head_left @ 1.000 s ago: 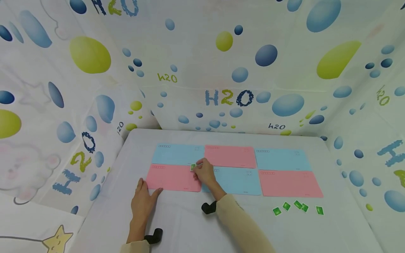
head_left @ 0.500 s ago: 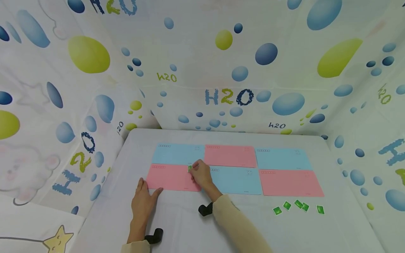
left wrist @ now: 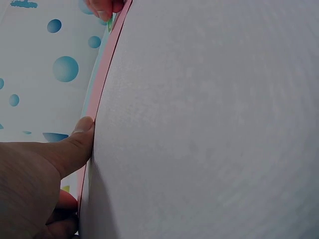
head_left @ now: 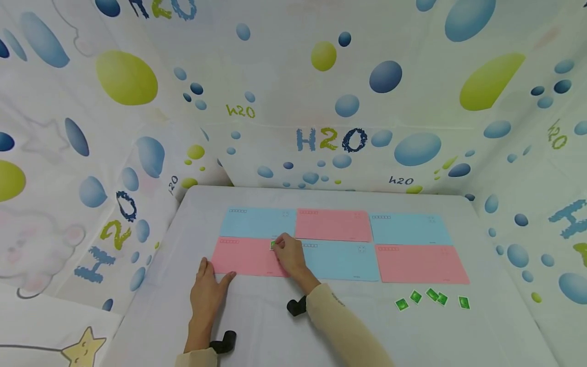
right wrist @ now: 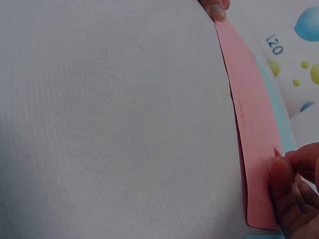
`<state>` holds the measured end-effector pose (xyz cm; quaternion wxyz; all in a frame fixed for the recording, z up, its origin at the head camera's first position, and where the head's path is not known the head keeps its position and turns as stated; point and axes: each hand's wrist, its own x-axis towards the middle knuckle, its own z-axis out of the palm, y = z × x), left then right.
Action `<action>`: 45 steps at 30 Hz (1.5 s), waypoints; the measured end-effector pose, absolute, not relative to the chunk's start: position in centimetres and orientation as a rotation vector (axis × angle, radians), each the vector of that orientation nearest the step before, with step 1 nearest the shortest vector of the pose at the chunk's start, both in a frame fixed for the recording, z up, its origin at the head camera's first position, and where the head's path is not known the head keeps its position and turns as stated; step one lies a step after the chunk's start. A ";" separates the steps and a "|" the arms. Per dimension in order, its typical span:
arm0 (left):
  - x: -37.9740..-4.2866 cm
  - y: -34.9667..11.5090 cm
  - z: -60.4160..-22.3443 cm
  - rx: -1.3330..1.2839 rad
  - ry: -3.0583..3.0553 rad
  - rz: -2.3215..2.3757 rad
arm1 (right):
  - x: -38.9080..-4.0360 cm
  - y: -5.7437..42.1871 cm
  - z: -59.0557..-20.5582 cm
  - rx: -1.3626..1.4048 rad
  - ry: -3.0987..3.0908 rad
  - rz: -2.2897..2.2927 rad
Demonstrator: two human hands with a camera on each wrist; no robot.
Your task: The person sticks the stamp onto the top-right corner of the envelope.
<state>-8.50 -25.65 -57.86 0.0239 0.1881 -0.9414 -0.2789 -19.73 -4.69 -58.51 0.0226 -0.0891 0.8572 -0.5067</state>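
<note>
Thumb and fingers of my right hand [head_left: 291, 256] pinch a small green stamp [head_left: 272, 245] at the upper right corner of the near-left pink envelope [head_left: 245, 261]. In the left wrist view, a sliver of the stamp [left wrist: 110, 25] shows below those fingertips. My left hand [head_left: 206, 293] rests with thumb and fingers spread at the same envelope's lower left corner and near edge. The right wrist view has my right hand [right wrist: 295, 186] over the envelope's right end [right wrist: 256, 149], with the stamp hidden behind the fingers.
More blue and pink envelopes lie in two rows, among them a blue one [head_left: 341, 261] right of my right hand and another blue one [head_left: 257, 223] behind. Several loose green stamps [head_left: 416, 297] lie at the near right on the white cloth [head_left: 270, 331].
My right hand has moved slightly left with the stamp, bringing it from the edge between envelopes onto the pink envelope's upper right corner. My left hand has stayed in place.
</note>
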 end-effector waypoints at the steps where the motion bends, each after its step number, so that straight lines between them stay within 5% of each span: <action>1: -8.5 -25.6 -57.9 0.581 -2.910 -0.861 | -19.7 -4.7 -58.5 -0.282 2.682 -1.548; 45: -8.4 -25.7 -58.2 0.572 -2.923 -0.855 | -19.6 -4.7 -57.9 -0.348 2.790 -1.342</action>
